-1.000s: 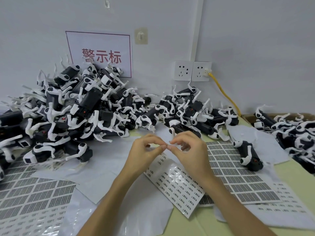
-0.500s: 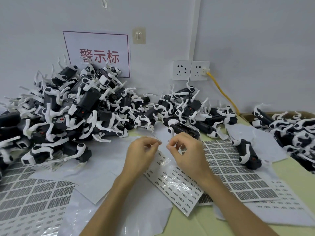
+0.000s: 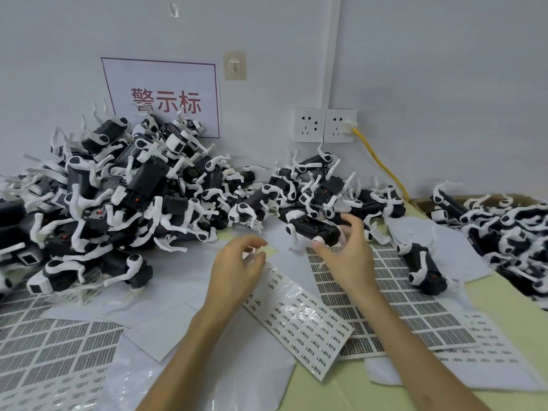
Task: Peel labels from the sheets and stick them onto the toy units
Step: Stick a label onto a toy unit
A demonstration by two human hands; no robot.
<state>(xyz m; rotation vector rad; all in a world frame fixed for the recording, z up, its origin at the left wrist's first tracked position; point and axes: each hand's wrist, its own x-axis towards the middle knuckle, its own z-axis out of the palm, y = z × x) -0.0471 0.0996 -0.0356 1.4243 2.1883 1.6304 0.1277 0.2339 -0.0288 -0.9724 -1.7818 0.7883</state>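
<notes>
A pale wall carries a sign [image 3: 161,97] with red characters, a double socket [image 3: 324,125] and a yellow cable [image 3: 382,165]. Below it, a yellow-green table [image 3: 510,310] is strewn with white paper and label sheets. A large pile [image 3: 133,203] of black-and-white toy dog units fills the left and centre, and one lone unit [image 3: 424,269] lies on a grey-printed sheet [image 3: 415,310] to the right. The right hand [image 3: 347,258] is cupped around the near end of a toy unit [image 3: 314,229] at the pile's front edge, thumb under it and fingers arched over. Blur hides whether the grip has closed. The left hand [image 3: 237,266] hovers just beside it above a glossy label sheet [image 3: 299,318], with its fingers loosely curled. A pale scrap [image 3: 251,250] shows between thumb and forefinger. It may be a peeled label, but it is too small to tell. The likely risks are these. The unit's thin white legs lie near its neighbours' legs, so lifting it could snag and drag others off the pile. A label held on a fingertip could fold onto itself, or go on crooked if the unit is not held steady. The left forearm crosses loose paper and could shift it.
</notes>
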